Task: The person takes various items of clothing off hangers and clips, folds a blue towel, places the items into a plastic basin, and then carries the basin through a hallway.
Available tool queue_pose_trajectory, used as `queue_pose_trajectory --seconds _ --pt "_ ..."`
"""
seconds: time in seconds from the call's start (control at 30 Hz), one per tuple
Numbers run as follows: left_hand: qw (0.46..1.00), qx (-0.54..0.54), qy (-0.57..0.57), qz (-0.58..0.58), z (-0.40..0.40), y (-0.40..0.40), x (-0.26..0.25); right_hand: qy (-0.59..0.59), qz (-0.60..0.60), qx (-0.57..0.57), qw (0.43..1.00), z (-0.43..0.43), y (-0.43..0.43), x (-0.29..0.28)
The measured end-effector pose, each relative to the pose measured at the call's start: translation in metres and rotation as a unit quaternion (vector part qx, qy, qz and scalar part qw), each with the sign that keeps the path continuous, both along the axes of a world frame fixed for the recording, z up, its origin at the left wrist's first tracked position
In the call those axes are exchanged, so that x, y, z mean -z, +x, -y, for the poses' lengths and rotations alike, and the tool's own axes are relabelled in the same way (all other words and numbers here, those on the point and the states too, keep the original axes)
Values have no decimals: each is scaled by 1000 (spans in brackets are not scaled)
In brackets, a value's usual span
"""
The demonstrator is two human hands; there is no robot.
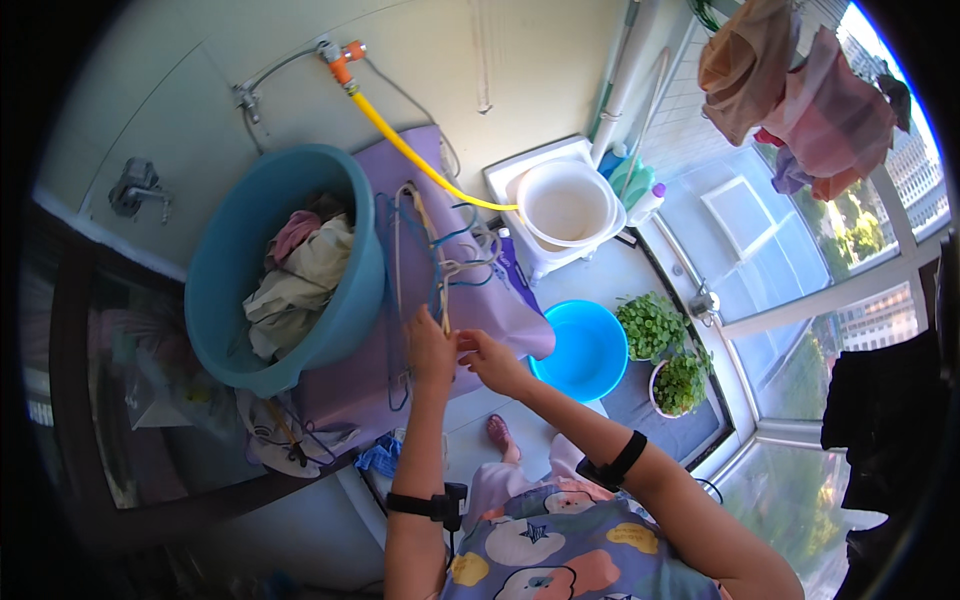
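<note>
My left hand (433, 350) is at a bunch of clothes hangers (442, 289), blue and pale ones, lying on a purple cover (352, 397); its fingers are bent around part of a pale hanger. Close beside it, my right hand (486, 358) has curled fingers near the same hanger; whether it grips anything is hard to see. To the left of the hangers stands a large teal tub (202, 300) with crumpled pale and pink clothes (300, 277) inside.
A yellow hose (405, 146) runs from a wall tap to a white bucket (566, 202). On the floor are a bright blue basin (581, 352) and potted plants (652, 326). Clothes (825, 112) hang at the upper right by the windows. Bottles (646, 204) stand beside the bucket.
</note>
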State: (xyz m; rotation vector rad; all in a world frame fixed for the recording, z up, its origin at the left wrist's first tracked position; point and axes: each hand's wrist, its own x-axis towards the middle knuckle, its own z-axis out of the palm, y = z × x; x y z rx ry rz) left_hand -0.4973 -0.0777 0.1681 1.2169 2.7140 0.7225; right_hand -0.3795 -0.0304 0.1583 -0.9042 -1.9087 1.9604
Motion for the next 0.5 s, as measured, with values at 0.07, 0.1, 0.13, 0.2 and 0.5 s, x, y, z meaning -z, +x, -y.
queue_pose_trajectory --seconds 0.07,0.1,0.13,0.2,0.5 --pt "997 21 -68 4 -10 -1 -11 5 -13 -23 1000 -7 8 0" --pt "994 31 -102 6 -14 0 -13 10 -2 -28 1000 -10 13 0" --pt "997 23 -76 2 -18 3 -6 15 8 -34 999 -12 19 0" --pt "999 6 -43 22 -23 13 2 25 23 -48 998 -18 31 -3" --pt "995 -55 9 82 -34 43 2 76 -2 -75 994 -29 78 -2"
